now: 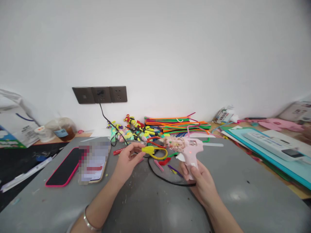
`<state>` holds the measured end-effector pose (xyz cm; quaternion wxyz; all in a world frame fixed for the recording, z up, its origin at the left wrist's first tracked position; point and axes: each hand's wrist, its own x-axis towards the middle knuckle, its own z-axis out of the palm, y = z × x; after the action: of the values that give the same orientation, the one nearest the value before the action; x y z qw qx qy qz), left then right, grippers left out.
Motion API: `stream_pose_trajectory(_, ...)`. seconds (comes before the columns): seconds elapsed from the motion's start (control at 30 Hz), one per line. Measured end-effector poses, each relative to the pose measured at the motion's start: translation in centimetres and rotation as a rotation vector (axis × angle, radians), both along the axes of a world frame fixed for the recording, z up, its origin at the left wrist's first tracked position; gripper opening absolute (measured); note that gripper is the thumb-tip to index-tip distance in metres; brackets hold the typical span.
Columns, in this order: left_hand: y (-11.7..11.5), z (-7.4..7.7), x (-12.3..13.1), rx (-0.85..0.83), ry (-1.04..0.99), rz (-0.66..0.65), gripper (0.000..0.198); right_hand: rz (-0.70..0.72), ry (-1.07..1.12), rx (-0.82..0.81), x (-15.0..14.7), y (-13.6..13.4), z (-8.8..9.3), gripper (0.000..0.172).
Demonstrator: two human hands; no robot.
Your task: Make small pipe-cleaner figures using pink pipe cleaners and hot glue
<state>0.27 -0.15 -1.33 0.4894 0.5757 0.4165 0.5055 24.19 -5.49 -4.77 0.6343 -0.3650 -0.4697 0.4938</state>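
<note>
1. The left hand (127, 160) pinches a yellow piece (148, 150) with thumb and fingers, over the table (230, 174).
2. The right hand (202, 183) has its fingers wrapped around the handle of a pink glue gun (194, 147).
3. The gun's nose is near the yellow piece; I cannot tell if they touch.
4. Done, it seems: the yellow piece has a bent loop, and small toys (126, 118) lie at the back.
5. Left, it seems: loose bits (159, 165) and many straight stems (175, 123), not yet used.

The glue gun (191, 151) is pale pink, the pipe cleaner (148, 150) yellow.
</note>
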Motion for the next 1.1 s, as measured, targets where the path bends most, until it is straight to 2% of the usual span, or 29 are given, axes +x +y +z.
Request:
stream_pose_trajectory(0.1,-0.1,0.0,0.1,0.011,-0.012,-0.001,0.027,0.081,0.078,-0.051,-0.7,-0.3,0.1,0.054)
stream_pose_trajectory(0.3,0.1,0.2,0.2,0.071,0.016,0.014,0.030,0.200,0.218,-0.054,-1.8,-0.5,1.0,0.054)
stream_pose_trajectory(0.47,-0.2,0.3,0.2,0.054,0.012,0.026,0.030,0.261,0.354,-0.105,-1.5,-0.7,1.6,0.038)
stream_pose_trajectory(0.57,-0.4,0.4,0.3,0.018,0.001,0.026,0.032,0.356,0.396,-0.112,-1.2,-0.9,1.6,0.033)
stream_pose_trajectory(0.7,-0.3,0.2,0.3,0.011,-0.017,0.011,0.035,0.459,0.317,-0.104,-1.3,-1.1,1.4,0.030)
stream_pose_trajectory(0.87,-0.4,0.0,0.2,0.035,-0.016,0.024,0.030,0.298,0.069,-0.133,-2.1,-1.2,0.4,0.039)
stream_pose_trajectory(0.97,-0.5,0.0,0.2,0.123,0.030,0.060,0.024,0.203,-0.053,-0.164,-2.4,-1.3,-0.2,0.044)
stream_pose_trajectory(1.1,-0.6,0.1,0.2,0.263,0.118,0.072,0.014,0.164,-0.103,-0.178,-2.5,-1.4,-0.7,0.044)
